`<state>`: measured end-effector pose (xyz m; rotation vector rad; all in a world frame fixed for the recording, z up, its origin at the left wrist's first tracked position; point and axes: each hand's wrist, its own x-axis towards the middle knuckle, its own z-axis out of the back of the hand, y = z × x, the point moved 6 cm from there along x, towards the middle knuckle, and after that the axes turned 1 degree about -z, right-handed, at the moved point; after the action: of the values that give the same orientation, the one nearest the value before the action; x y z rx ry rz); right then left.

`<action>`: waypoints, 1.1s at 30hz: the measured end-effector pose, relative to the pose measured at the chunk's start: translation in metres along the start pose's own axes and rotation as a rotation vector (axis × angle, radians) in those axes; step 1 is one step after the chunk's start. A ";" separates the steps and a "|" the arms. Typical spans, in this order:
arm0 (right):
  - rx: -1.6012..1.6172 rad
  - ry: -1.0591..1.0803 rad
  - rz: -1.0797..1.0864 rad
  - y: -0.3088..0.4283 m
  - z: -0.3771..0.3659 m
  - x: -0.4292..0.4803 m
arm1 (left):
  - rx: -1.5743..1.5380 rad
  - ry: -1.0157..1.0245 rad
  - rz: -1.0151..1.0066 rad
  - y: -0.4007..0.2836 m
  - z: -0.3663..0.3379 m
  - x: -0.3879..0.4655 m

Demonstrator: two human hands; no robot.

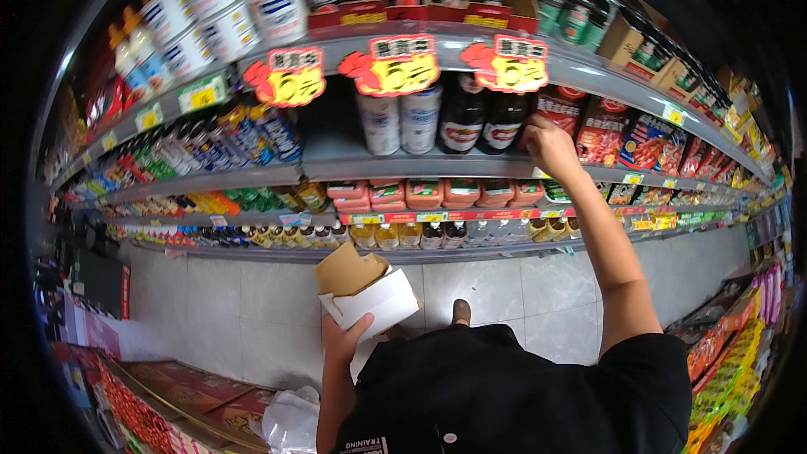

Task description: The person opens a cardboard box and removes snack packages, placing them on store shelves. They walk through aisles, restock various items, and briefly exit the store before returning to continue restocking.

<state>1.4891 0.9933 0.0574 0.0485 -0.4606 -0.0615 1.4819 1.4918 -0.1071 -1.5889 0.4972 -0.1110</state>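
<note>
My left hand (345, 335) grips a white cardboard box (381, 306) low over the floor. The box's brown inner flap (343, 268) stands raised, and what lies inside is hidden. Reaching forward, my right hand (550, 146) is at the shelf with its fingers curled, between a dark glass bottle (503, 129) and the red food packets (558, 110). Whether those fingers hold anything cannot be made out. A second dark bottle (462, 126) and two white cans (381, 126) stand left of the first bottle.
Price signs (397, 66) hang from the upper shelf edge (454, 44) over the bottles. White tubs (214, 25) are stacked upper left. Pink packs (425, 194) line the shelf below. Behind me are cartons (189, 384), a clear plastic bag (291, 419) and snack packets (725, 378). Grey tiles (277, 302) cover the floor.
</note>
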 end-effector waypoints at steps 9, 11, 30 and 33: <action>0.403 -0.258 -0.119 0.142 -0.001 -0.005 | -0.256 -0.100 -0.037 0.008 0.080 0.005; 0.533 -0.193 0.001 0.202 -0.018 0.008 | -0.395 -0.161 -0.055 0.006 0.089 0.006; 0.038 -0.264 0.094 0.271 -0.149 0.345 | -0.550 -0.564 -0.027 0.016 0.195 0.025; -0.081 -0.255 0.087 0.254 -0.143 0.339 | -0.565 -0.555 -0.021 0.005 0.212 0.042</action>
<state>1.8681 1.2271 0.0953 -0.0598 -0.7140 -0.0003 1.5965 1.6724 -0.1408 -2.0722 0.0695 0.4841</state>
